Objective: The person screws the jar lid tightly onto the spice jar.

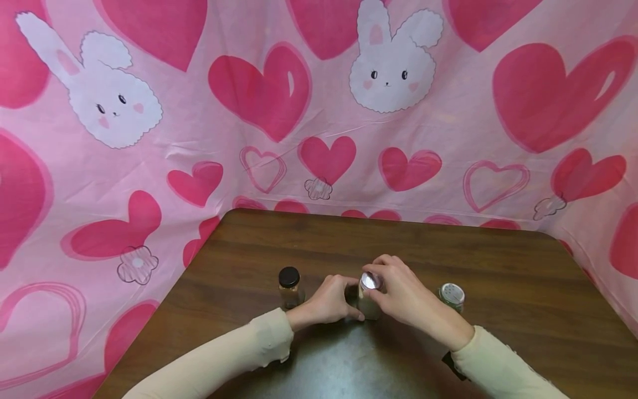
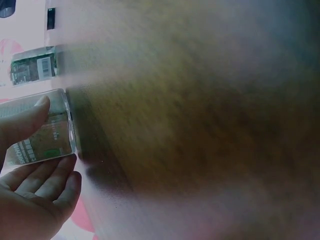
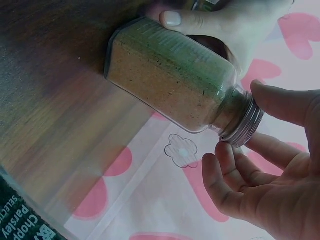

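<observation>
A square clear spice jar (image 3: 165, 75), filled with a tan powder flecked with dark bits, stands upright on the table between the two hands. My left hand (image 1: 326, 299) holds its body low down, with the thumb (image 2: 37, 117) on one face and the fingers on another. Around the silver screw lid (image 3: 244, 122) at the top, my right hand (image 1: 404, 288) pinches with thumb and fingers. The lid sits on the jar's neck. In the left wrist view, printed lettering shows on the jar's side.
Left of the hands is a black-capped spice jar (image 1: 289, 285). Behind the right wrist stands a jar with a perforated shaker top (image 1: 452, 295). A green parsley label (image 3: 25, 215) shows in the right wrist view. Heart-patterned cloth (image 1: 329, 116) hangs around the wooden table (image 1: 309, 235).
</observation>
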Motion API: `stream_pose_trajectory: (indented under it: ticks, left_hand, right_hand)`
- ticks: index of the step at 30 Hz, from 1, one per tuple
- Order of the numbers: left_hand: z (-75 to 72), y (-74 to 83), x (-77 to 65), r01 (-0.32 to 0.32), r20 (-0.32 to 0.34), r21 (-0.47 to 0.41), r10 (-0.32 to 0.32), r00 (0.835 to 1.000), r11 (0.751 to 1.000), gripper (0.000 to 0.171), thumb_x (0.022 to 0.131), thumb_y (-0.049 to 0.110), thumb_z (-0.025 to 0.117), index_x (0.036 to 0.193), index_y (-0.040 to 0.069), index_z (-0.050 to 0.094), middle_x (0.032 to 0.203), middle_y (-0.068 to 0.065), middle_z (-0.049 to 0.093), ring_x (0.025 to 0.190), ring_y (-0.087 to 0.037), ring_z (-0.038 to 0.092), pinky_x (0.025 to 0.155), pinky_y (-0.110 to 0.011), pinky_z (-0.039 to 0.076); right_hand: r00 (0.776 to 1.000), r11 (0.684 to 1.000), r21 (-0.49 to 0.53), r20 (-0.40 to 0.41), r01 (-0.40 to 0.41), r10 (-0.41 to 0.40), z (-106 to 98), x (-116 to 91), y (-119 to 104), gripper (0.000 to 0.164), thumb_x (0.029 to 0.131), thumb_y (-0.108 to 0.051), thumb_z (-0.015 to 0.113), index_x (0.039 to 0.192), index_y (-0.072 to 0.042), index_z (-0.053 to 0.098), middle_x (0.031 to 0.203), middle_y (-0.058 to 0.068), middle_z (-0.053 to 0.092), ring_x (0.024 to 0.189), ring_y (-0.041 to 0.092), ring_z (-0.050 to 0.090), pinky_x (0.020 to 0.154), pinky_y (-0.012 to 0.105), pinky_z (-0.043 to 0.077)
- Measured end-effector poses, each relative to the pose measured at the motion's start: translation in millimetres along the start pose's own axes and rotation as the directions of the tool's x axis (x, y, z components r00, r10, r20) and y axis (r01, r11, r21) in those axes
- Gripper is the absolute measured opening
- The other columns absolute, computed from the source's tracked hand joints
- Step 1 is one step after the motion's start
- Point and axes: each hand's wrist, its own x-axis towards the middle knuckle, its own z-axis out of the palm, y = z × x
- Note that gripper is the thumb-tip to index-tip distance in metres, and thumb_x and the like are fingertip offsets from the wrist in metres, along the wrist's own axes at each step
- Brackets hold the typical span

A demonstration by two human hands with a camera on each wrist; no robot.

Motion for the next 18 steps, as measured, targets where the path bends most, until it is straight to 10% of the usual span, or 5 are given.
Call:
stream_pose_trajectory:
  ticks: [18]
  left_hand:
    - [-0.3,1.2,-0.8,0.009,0.004,0.0,-0.009,1.0,1.0,0.05,0.063,0.026,0.09,0.108,0.02,0.069,0.101,0.018,0.065,0.091,0.003,0.057,0.079,-0.021,0.045]
  right_hand:
    - [0.999,0.999,0.038,0.035,-0.007,0.006,-2.5,-1.2,-0.4,0.04,0.075,-0.014,0.081,0.112,-0.005,0.067,0.105,0.002,0.058,0.096,0.018,0.051,0.076,0.034,0.047]
